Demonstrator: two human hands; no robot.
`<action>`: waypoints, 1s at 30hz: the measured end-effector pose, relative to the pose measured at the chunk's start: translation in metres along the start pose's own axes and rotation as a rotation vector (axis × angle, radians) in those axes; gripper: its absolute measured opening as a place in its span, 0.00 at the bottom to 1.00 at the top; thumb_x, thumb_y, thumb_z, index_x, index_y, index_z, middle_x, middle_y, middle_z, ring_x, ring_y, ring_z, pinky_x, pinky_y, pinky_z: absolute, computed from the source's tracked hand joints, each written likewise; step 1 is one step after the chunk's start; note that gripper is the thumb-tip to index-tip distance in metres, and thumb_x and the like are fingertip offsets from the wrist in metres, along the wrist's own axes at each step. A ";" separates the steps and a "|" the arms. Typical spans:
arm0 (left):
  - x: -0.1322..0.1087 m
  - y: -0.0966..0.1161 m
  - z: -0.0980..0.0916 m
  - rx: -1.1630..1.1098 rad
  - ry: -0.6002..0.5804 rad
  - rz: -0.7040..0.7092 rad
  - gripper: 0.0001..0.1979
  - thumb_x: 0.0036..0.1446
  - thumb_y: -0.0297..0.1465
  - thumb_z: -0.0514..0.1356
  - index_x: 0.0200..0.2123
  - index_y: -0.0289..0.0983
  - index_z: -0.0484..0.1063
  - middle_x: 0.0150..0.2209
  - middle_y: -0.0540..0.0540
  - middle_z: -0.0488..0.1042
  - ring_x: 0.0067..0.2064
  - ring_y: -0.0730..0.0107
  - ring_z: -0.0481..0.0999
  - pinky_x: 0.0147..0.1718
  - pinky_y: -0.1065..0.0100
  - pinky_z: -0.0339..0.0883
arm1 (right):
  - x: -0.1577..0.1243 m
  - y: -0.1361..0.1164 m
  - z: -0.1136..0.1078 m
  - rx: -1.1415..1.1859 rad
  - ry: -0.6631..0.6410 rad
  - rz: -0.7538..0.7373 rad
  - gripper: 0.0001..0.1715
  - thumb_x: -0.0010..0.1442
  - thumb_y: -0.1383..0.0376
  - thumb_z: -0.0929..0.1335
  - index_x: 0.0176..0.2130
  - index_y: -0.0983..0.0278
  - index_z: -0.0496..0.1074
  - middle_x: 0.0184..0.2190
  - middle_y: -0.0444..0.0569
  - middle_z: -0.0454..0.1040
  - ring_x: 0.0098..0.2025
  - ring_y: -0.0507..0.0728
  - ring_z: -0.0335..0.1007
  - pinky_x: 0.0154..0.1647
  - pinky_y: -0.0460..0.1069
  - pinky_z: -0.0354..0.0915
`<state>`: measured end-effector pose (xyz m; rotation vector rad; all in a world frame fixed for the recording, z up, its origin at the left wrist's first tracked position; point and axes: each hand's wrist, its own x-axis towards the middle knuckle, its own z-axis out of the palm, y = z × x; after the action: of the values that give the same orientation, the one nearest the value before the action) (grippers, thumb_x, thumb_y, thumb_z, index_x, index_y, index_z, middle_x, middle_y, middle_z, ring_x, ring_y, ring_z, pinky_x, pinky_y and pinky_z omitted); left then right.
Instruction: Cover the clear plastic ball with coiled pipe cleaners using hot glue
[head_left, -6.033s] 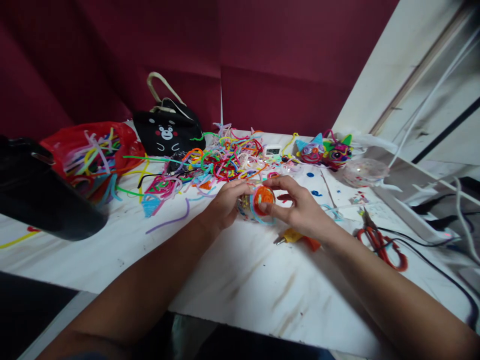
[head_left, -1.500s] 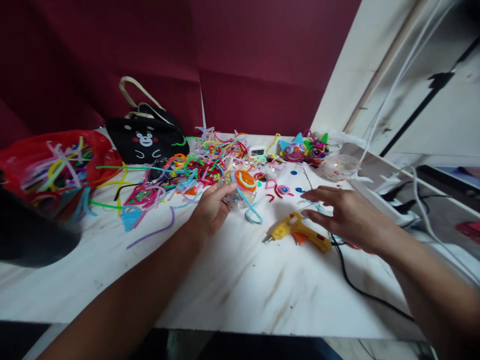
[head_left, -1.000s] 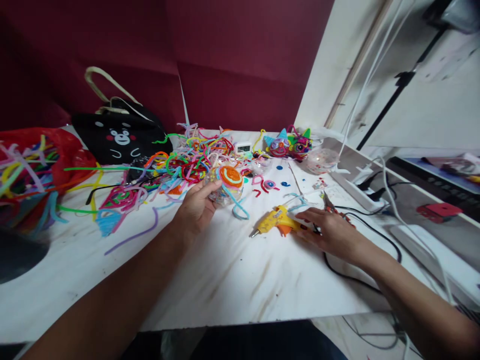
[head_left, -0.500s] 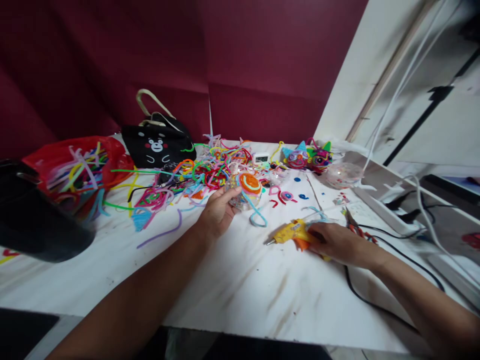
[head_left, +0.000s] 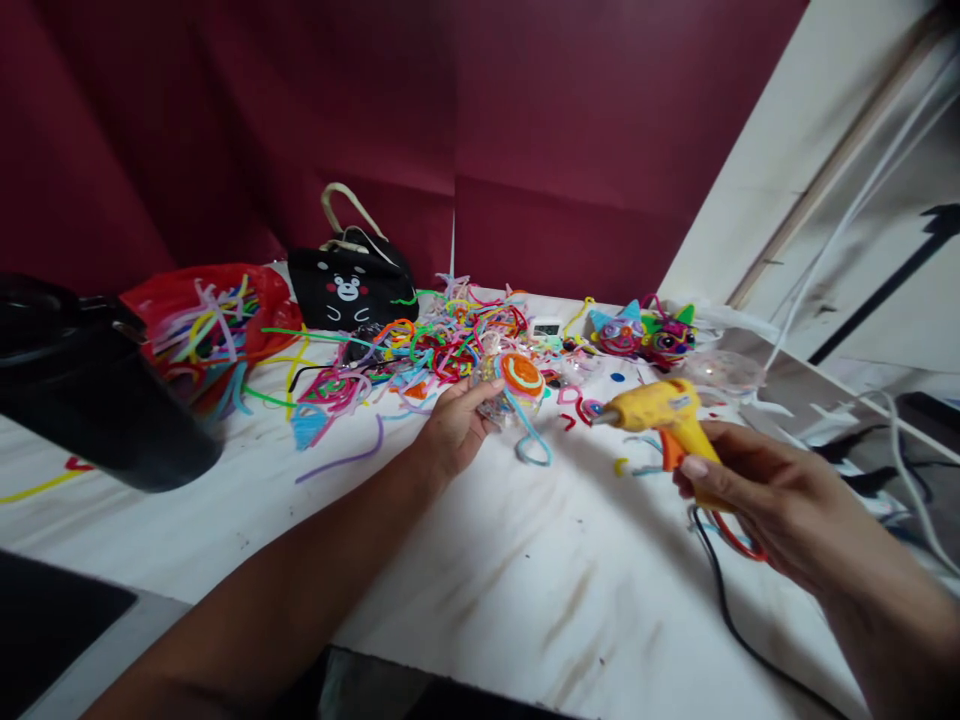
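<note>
My left hand (head_left: 459,425) is closed around the side of a clear plastic ball (head_left: 495,405) above the table's middle. An orange coiled pipe-cleaner disc (head_left: 523,375) with a pale wavy line sits on the ball. From it a light-blue pipe cleaner (head_left: 534,450) hangs in a loop. My right hand (head_left: 750,475) grips the handle of a yellow hot glue gun (head_left: 651,405), raised over the table with its nozzle pointing left towards the ball. The orange trigger (head_left: 672,450) is near my right fingers. A black cord (head_left: 724,590) trails below.
Several loose pipe cleaners (head_left: 450,345) heap at the back, beside a black bear-faced bag (head_left: 349,290) and a red plastic bag (head_left: 281,295). A dark tumbler (head_left: 97,390) stands left. Two pipe-cleaner animal heads (head_left: 619,330) and a clear dome (head_left: 724,372) are at back right.
My right hand has lifted the glue gun off the table and turned it upright, nozzle left. My left hand still holds the ball. The view has shifted slightly.
</note>
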<state>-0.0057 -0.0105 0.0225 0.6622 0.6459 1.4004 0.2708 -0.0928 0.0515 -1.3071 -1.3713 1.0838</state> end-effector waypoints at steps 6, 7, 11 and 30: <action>-0.003 0.000 0.004 -0.029 0.014 -0.023 0.10 0.49 0.21 0.64 0.37 0.33 0.75 0.32 0.47 0.82 0.32 0.70 0.80 0.33 0.69 0.74 | 0.000 0.014 0.027 0.054 0.180 -0.177 0.22 0.45 0.57 0.79 0.38 0.58 0.73 0.32 0.46 0.77 0.30 0.55 0.72 0.24 0.46 0.68; -0.004 -0.001 0.004 -0.032 0.017 -0.029 0.10 0.49 0.21 0.64 0.37 0.33 0.75 0.31 0.47 0.81 0.32 0.70 0.80 0.33 0.70 0.74 | 0.000 0.018 0.032 0.020 0.202 -0.194 0.22 0.46 0.57 0.79 0.38 0.59 0.73 0.32 0.46 0.77 0.30 0.55 0.73 0.25 0.47 0.69; -0.006 -0.003 0.005 -0.035 -0.009 -0.045 0.07 0.49 0.21 0.64 0.34 0.33 0.75 0.30 0.47 0.81 0.30 0.71 0.79 0.32 0.71 0.73 | -0.004 0.036 0.046 -0.112 0.287 -0.327 0.21 0.49 0.59 0.77 0.40 0.59 0.68 0.35 0.47 0.75 0.33 0.57 0.75 0.29 0.49 0.73; -0.024 -0.010 0.017 0.027 -0.115 -0.113 0.13 0.49 0.24 0.66 0.40 0.31 0.76 0.36 0.44 0.82 0.35 0.68 0.79 0.34 0.69 0.72 | -0.015 0.055 0.054 -0.413 0.237 -0.542 0.16 0.58 0.60 0.70 0.47 0.58 0.69 0.41 0.48 0.79 0.36 0.58 0.78 0.35 0.50 0.74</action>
<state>0.0123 -0.0359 0.0270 0.7114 0.6024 1.2420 0.2281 -0.1048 -0.0132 -1.1909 -1.6834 0.2790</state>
